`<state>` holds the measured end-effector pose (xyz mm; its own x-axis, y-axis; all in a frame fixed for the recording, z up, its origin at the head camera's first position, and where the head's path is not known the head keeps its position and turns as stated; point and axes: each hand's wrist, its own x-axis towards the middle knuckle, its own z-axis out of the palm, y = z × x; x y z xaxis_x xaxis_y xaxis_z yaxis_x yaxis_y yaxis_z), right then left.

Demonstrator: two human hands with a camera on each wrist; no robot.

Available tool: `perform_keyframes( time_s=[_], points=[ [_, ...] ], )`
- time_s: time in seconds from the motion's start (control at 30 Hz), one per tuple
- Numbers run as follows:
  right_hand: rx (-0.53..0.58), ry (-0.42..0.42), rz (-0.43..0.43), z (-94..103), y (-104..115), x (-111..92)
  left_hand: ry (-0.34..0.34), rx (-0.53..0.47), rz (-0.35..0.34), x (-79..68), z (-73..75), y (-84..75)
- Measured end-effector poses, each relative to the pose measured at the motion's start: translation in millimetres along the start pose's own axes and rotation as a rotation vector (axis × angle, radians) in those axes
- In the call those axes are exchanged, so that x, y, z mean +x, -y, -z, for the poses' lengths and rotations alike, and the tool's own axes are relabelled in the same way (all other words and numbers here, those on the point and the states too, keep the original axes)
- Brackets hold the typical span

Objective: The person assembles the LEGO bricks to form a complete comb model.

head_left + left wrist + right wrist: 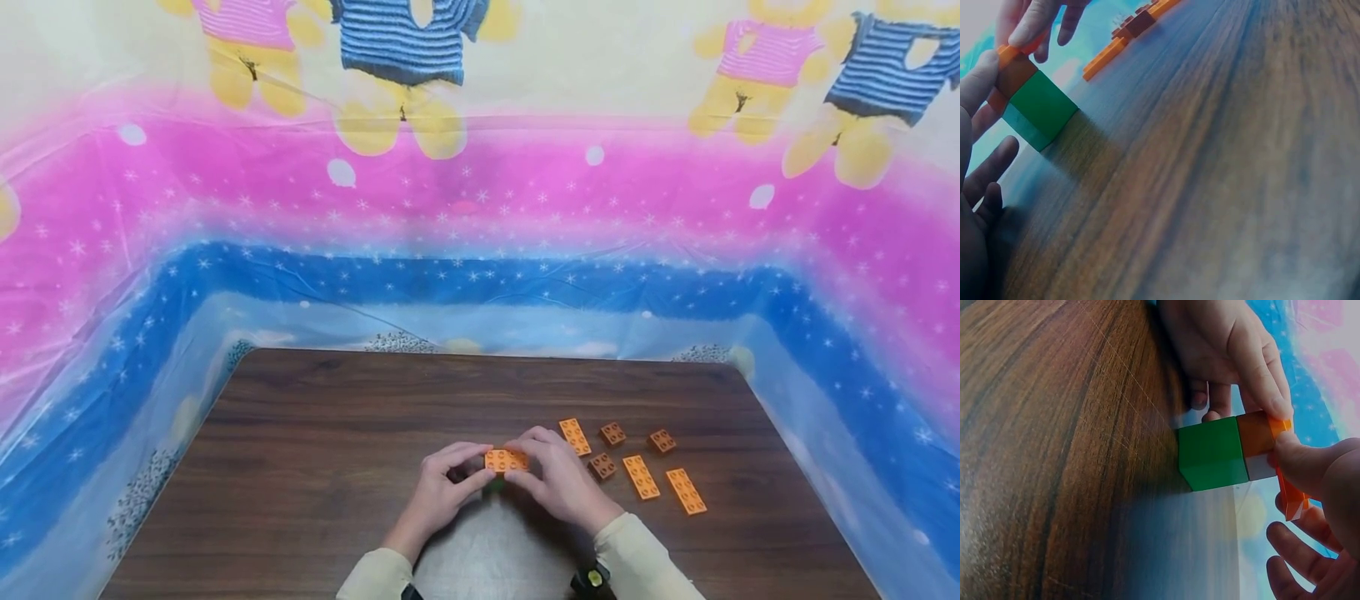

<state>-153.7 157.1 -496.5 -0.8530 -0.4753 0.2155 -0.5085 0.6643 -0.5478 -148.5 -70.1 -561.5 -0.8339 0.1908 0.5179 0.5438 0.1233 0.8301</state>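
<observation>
A small stack of toy building bricks stands on the table in front of me. At its bottom is a green block (1213,453), with a brown brick (1255,434) on it. Across the top lies a flat orange brick (506,460) with studs, reaching out past the brown one toward the right. My left hand (446,483) pinches its left end between thumb and fingers, close to the brown brick. With thumb and fingers, my right hand (558,475) grips the orange brick's right part. From above, the green block is mostly hidden under the orange brick.
Right of my hands lie loose flat orange bricks (641,477) and small brown bricks (612,433), nearest ones just beside my right hand. The dark wooden table (315,467) ends at a patterned cloth (465,283) hanging behind and along both sides.
</observation>
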Motion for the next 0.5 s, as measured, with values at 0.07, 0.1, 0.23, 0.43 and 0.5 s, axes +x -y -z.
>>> perform_keyframes(
  time_s=[0.07, 0.1, 0.23, 0.43, 0.5],
  points=[
    [0.003, -0.005, -0.001, -0.3, -0.4, -0.2, -0.001, 0.002, 0.006, -0.1, -0.1, 0.2],
    [0.006, -0.006, -0.001, -0.4, -0.5, -0.3, 0.0, 0.002, 0.012, -0.3, 0.0, 0.1],
    [0.025, -0.016, -0.005, 0.3, -0.9, -1.2, 0.007, 0.0, 0.04, -0.8, 0.8, -0.4],
    [0.042, -0.07, -0.015, 3.7, -4.2, -6.2, 0.003, 0.002, 0.049, -0.8, 0.2, 0.9],
    [0.051, -0.09, -0.029, 6.4, -6.4, -9.0, 0.003, 0.006, 0.059, -0.5, 0.0, 0.5]
  ],
)
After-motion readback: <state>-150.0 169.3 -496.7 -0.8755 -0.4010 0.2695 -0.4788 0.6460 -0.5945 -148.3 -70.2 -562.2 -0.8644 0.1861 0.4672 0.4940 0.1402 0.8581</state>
